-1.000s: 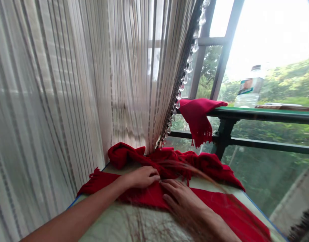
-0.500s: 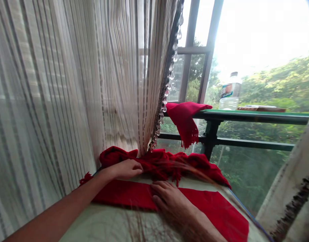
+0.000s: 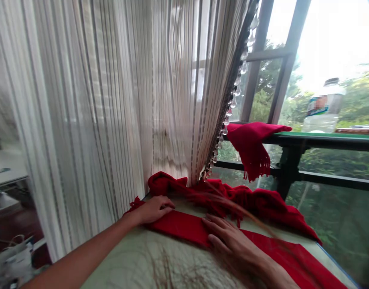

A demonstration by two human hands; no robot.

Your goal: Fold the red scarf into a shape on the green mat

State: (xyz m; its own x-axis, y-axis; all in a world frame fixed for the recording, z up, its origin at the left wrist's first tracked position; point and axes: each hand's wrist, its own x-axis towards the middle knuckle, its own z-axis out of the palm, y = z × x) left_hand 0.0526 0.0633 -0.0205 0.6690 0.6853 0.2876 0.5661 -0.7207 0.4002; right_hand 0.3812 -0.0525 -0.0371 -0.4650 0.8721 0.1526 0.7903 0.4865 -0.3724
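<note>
Hair strands (image 3: 165,269) blurring lower edge, right hand (image 3: 225,237) flat on one red scarf (image 3: 181,228) across table (image 3: 124,261), fingers released, left hand (image 3: 156,209) on it too, grip can't tell, red cloth heap (image 3: 265,202) behind, count unclear, one bottle (image 3: 323,118), label pixelated.

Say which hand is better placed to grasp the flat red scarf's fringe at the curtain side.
Probably the left hand: it is close beside that fringe, while the right hand lies farther along the scarf.
</note>
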